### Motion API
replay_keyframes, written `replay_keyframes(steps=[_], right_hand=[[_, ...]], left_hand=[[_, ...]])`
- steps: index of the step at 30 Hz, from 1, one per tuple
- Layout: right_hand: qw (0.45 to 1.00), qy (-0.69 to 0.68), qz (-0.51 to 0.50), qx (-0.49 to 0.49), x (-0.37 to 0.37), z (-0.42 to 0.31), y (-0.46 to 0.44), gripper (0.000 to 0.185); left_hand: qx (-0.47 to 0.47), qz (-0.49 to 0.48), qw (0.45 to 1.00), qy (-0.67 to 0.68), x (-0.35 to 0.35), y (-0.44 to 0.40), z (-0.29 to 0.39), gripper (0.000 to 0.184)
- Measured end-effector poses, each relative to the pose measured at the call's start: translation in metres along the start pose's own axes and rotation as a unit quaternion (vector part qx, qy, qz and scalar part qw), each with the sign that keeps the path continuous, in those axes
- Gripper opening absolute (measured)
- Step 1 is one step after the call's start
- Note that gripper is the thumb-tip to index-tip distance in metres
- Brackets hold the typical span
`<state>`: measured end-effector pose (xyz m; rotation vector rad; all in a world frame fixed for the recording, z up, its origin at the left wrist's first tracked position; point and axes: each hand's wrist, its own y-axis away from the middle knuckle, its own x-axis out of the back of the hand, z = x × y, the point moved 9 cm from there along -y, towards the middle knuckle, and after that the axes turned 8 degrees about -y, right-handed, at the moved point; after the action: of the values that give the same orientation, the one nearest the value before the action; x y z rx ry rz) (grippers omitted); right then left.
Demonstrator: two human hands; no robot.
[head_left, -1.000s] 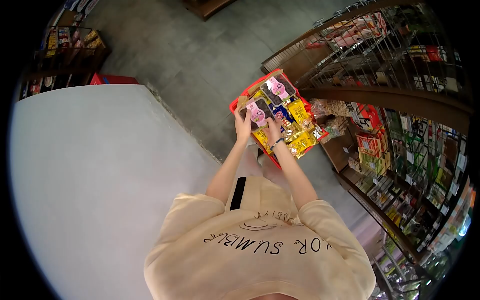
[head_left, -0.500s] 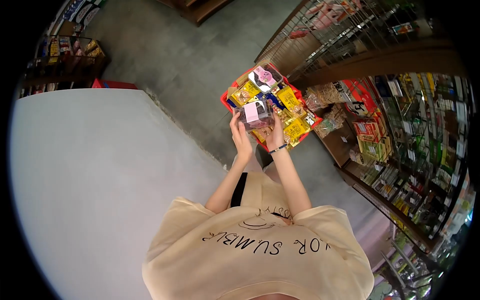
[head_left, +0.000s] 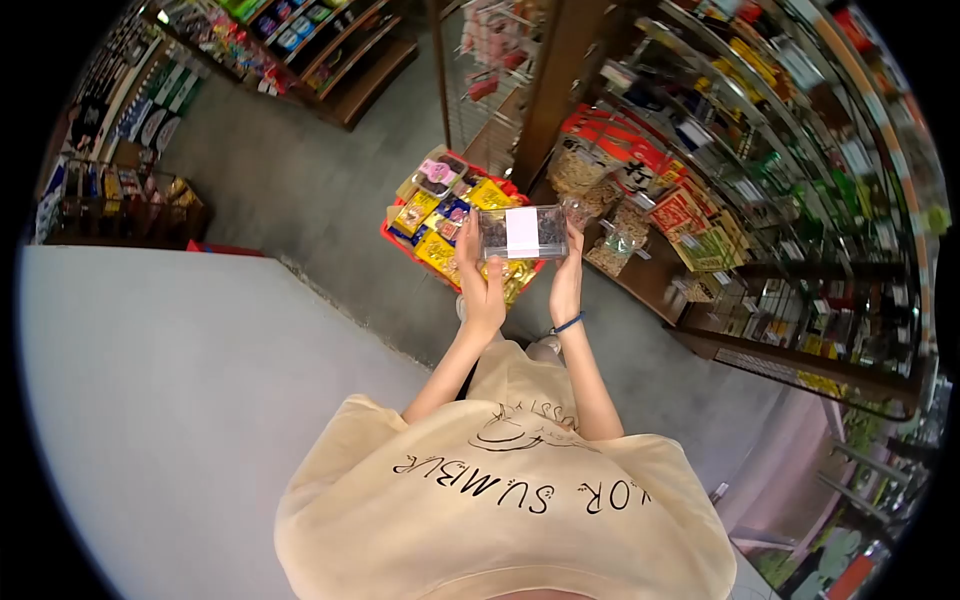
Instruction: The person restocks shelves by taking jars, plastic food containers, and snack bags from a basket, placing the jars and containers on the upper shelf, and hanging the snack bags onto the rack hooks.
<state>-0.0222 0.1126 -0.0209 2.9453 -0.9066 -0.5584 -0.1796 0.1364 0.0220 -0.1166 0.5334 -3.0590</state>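
Observation:
Between my two hands is a clear plastic box (head_left: 495, 236) with dark contents and a white label across its middle. My left hand (head_left: 482, 290) grips the box's left end, thumb at the near edge. At the right end, my right hand (head_left: 566, 280) has its fingers along the side; a dark blue band circles that wrist. Under and beyond the box stands a red-rimmed display bin (head_left: 393, 232) filled with yellow packets (head_left: 416, 212) and blue ones. A similar clear box with a pink label (head_left: 438, 174) lies at the bin's far end. The held box hides part of the bin.
A large pale surface (head_left: 180, 390) fills the left side. Shelves of packaged goods (head_left: 760, 150) stand on the right, with bagged snacks (head_left: 590, 175) low beside the bin. More shelves (head_left: 335, 60) are farther off across the grey floor (head_left: 280, 170).
The box has come up from the bin and moved right, now level between both hands with its label toward me. My view has turned, showing more shelving ahead.

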Motion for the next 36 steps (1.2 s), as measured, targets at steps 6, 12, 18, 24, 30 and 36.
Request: replay_keyframes(steps=[6,12,18,24,30,36], right_hand=[[0.994,0.055,0.033,0.088,0.060,-0.070,0.019,0.044],[0.991,0.011,0.025,0.128,0.113,-0.140,0.046,0.054],[0.970,0.116,0.043,0.209,0.169,-0.213,0.075,0.061],[0.942,0.180,0.057,0.278,0.197,-0.266,0.087,0.064],[0.935,0.094,0.060,0.336,0.200,-0.305,0.086,0.054],[0.890,0.189,0.034,0.414,0.180,-0.354,0.073,0.052]], left_hand=[[-0.061,-0.065,0.994,-0.056,-0.049,0.024,0.063,0.040],[-0.183,-0.131,0.962,-0.154,-0.110,0.052,0.143,0.027],[-0.255,-0.161,0.943,-0.139,-0.166,0.078,0.195,0.022],[-0.303,-0.175,0.933,-0.086,-0.203,0.084,0.242,0.024],[-0.343,-0.181,0.919,-0.067,-0.223,0.061,0.281,0.021],[-0.320,-0.200,0.926,-0.018,-0.239,0.019,0.313,0.019]])
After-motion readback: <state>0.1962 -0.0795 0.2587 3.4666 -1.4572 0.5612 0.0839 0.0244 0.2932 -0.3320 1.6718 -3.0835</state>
